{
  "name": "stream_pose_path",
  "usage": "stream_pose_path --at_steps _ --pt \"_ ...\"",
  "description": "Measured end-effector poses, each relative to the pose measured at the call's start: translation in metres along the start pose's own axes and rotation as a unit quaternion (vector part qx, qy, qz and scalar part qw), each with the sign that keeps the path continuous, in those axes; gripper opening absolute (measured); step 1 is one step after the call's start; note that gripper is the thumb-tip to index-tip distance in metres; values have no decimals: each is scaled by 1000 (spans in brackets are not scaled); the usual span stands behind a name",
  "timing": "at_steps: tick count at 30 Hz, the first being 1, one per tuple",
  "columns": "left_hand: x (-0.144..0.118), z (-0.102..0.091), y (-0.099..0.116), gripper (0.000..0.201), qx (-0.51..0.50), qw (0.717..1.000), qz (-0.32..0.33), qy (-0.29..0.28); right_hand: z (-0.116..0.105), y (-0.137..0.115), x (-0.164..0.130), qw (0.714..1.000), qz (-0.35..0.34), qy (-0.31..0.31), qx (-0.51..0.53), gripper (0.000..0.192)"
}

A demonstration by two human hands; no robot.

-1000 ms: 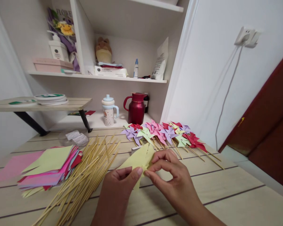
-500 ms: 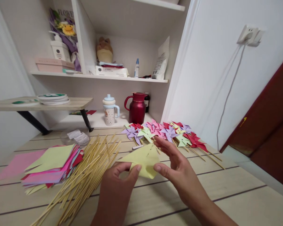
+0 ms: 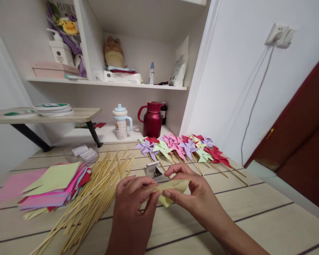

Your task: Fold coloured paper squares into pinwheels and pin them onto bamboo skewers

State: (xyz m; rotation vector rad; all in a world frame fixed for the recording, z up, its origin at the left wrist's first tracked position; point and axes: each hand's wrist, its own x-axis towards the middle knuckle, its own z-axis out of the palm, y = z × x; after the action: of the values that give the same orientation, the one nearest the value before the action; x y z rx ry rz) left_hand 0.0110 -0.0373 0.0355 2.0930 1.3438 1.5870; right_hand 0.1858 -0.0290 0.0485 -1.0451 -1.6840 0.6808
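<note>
Both hands, left hand [image 3: 133, 209] and right hand [image 3: 194, 196], pinch the yellow paper [image 3: 172, 187] between them.

Only the two hands and parts of the forearms of the person are visible, coming from the bottom edge of the picture. The left hand [image 3: 133, 209] is bare: there is no glove, no ring and no bracelet on it, and no watch is seen at the wrist. The right hand [image 3: 194, 193] is also bare, without ring or glove. Both forearms are uncovered as far as the picture shows them; no sleeve and no cuff appears. The fingernails that can be seen are short and plain, without visible polish. The fingers are slim. No marks, plasters or tattoos are seen on the hands.
</note>
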Motion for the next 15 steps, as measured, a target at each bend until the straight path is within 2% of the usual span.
stream_pose_path --at_steps 3,6,9,11,15 --pt "0 1 0 10 16 1000 10 3 1 0 0 1000 6 -6 12 9" --pt "-1 4 0 9 3 1000 -10 -7 3 0 -1 999 30 -2 44 9" --pt "-1 6 1 8 -26 998 -49 13 8 2 -3 989 99 14 105 16" --pt "2 4 5 4 -54 994 -90 42 11 4 -4 972 154 24 175 24" --pt "12 -9 17 35 -146 967 -184 102 12 11 3 930 200 60 301 31"
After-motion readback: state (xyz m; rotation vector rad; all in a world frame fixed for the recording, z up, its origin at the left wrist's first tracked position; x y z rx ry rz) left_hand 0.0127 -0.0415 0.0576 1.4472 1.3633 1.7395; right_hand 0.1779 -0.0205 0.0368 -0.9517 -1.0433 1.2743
